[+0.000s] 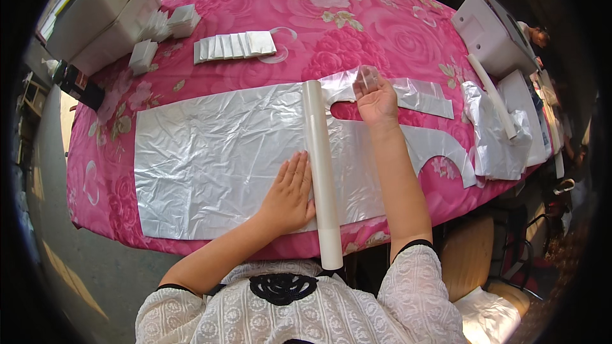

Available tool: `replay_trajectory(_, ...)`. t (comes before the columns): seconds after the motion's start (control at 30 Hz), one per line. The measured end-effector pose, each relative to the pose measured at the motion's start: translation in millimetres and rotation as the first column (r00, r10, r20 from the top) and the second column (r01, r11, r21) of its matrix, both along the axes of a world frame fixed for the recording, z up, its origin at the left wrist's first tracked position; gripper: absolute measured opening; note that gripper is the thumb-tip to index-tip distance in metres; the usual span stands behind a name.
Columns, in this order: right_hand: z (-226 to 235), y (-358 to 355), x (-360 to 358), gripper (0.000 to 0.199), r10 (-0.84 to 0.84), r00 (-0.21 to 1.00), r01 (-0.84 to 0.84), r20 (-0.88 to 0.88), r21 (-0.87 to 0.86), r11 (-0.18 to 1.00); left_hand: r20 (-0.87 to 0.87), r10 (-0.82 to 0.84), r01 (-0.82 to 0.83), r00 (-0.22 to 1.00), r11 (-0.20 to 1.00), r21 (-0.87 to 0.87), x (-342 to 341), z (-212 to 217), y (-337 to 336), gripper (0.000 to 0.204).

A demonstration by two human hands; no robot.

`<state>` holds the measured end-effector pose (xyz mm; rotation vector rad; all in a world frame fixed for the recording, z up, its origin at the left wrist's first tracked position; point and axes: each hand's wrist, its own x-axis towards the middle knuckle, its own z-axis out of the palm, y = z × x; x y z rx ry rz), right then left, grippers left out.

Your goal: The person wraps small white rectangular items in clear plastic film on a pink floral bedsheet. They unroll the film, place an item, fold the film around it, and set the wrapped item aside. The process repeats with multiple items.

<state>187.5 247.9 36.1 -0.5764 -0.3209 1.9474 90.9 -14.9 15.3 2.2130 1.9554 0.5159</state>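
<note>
A thin, whitish, see-through plastic apron [217, 159] lies spread across the table, with rounded cut-outs toward its right end. Across it, running from far to near, rests a long pale tube [324, 178] whose near end juts past the table edge. My left hand [290, 194] presses flat on the apron, fingers stretched out and close against the tube's left side. Right of the tube, at the far cut-out, my right hand [376, 99] is turned palm up with its fingers curled at the film, lifting the apron's edge. Part of those fingers shows through the film.
Folded plastic packets [234, 46] lie in a row at the far left, with small white stacks [182, 20] behind. A dark jar [78, 86] and white boxes [105, 19] stand left. At right are a white bin [488, 32], crumpled plastic [494, 134] and another roll [492, 97].
</note>
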Motion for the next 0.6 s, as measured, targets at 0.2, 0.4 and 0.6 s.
replay_trajectory(0.2, 77, 68, 95, 0.031, -0.301, 0.953, 0.302, -0.044, 0.232, 0.924, 0.029, -0.012, 0.012, 1.0, 1.0, 0.012, 3, 0, 1, 0.072)
replay_trajectory(0.4, 130, -26, -6, 0.042, -0.047, 0.966, -0.138, 0.253, 0.663, 0.736, 0.02, 0.019, -0.018, 1.0, 0.999, -0.027, -1, -4, -1, 0.072)
replay_trajectory(0.6, 68, -183, -84, 0.094, -0.13, 0.568, -0.822, 0.813, 0.556, -0.122, 0.973, -0.179, -0.289, -0.146, 0.948, 0.131, -58, 48, -25, 0.098)
